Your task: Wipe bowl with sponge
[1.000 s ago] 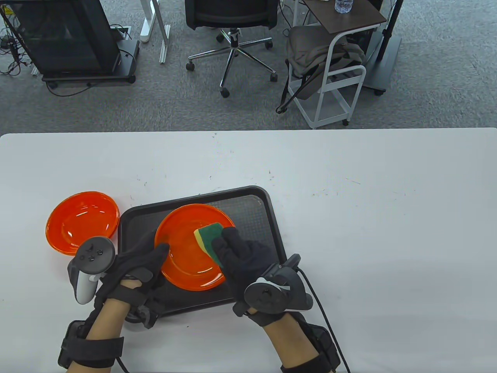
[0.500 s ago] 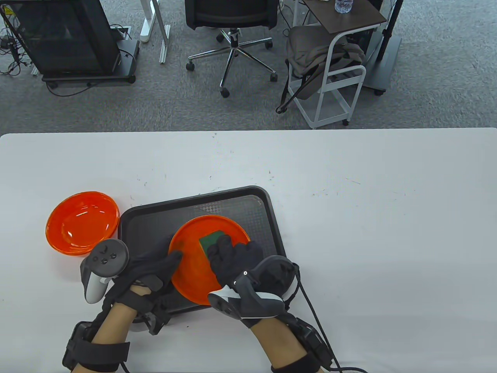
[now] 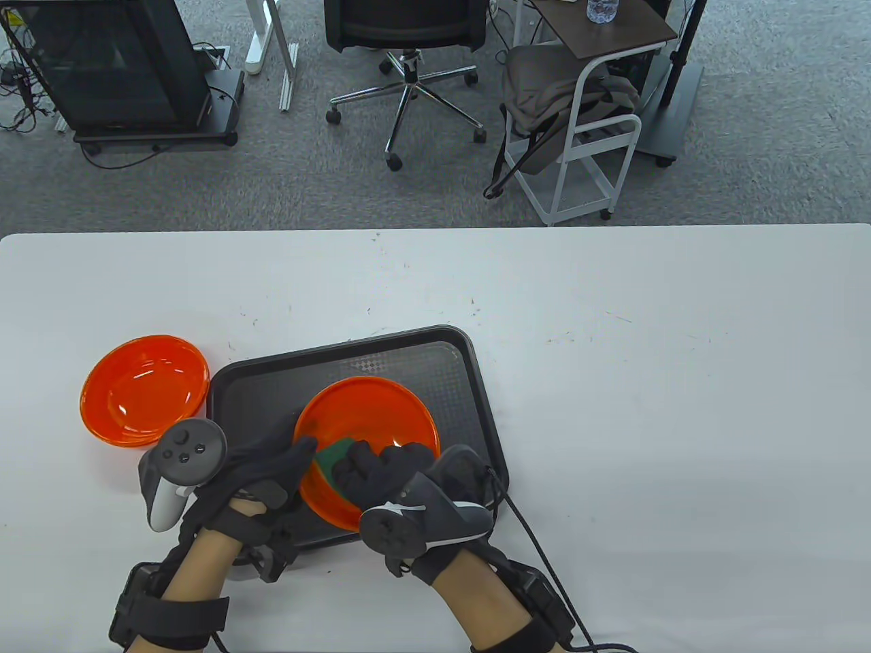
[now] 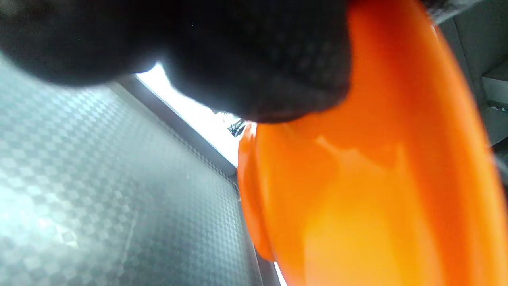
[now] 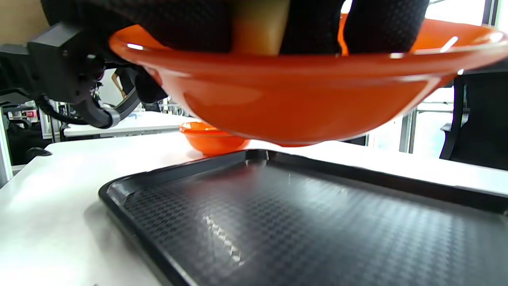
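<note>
An orange bowl (image 3: 371,422) is held above the black tray (image 3: 272,388); the right wrist view shows its underside (image 5: 293,107) lifted off the tray (image 5: 301,214). My left hand (image 3: 272,462) grips the bowl's left rim, and the bowl fills the left wrist view (image 4: 377,178). My right hand (image 3: 378,469) presses a green and yellow sponge (image 3: 331,457) inside the bowl near its front left wall. My fingers cover most of the sponge; its yellow side shows between them in the right wrist view (image 5: 260,28).
A second orange bowl (image 3: 144,389) sits on the white table (image 3: 646,381) left of the tray; it also shows in the right wrist view (image 5: 208,139). A cable (image 3: 537,551) trails from my right wrist.
My right hand has drawn the sponge from the bowl's far right side down to its front left. The bowl shifted right over the tray with my left hand.
</note>
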The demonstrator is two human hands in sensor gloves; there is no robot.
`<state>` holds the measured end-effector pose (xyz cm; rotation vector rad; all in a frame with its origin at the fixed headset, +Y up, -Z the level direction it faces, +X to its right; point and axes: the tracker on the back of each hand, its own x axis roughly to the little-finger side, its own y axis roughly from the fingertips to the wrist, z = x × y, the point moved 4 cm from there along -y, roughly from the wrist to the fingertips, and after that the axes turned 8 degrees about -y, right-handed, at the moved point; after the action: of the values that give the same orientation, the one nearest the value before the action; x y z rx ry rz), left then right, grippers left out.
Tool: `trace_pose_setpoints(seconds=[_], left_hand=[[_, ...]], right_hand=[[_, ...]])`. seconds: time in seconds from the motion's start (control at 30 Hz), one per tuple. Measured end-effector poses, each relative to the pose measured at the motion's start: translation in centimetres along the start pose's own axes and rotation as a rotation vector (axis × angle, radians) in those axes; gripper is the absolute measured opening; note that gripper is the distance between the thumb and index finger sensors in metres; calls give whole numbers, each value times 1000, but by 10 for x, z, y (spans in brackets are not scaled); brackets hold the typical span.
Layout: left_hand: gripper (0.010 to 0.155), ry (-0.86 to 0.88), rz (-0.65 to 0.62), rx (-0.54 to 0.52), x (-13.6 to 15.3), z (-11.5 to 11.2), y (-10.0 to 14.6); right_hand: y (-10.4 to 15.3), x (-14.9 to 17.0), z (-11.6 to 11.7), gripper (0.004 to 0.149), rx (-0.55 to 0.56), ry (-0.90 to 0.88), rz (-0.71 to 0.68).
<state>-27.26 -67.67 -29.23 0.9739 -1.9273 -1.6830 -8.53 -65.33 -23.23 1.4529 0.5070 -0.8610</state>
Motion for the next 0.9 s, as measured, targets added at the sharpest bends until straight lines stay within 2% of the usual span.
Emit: trace_pose_setpoints(seconds=[0.17,0.37,0.6,0.9], left_hand=[[60,-21,11,-29,3,6,0],[60,-30,7,-22,3,6,0],[60,-5,-30,58,-4,-6,-3],[61,-32,-68,44,-21,-8,-9]], right_hand=[[-1,-1,3,46,-111,90,77],[0,7,3,46,-152,226,193],[0,20,-5,47,-27,329,238],[2,12,-11,48,159,221,72]])
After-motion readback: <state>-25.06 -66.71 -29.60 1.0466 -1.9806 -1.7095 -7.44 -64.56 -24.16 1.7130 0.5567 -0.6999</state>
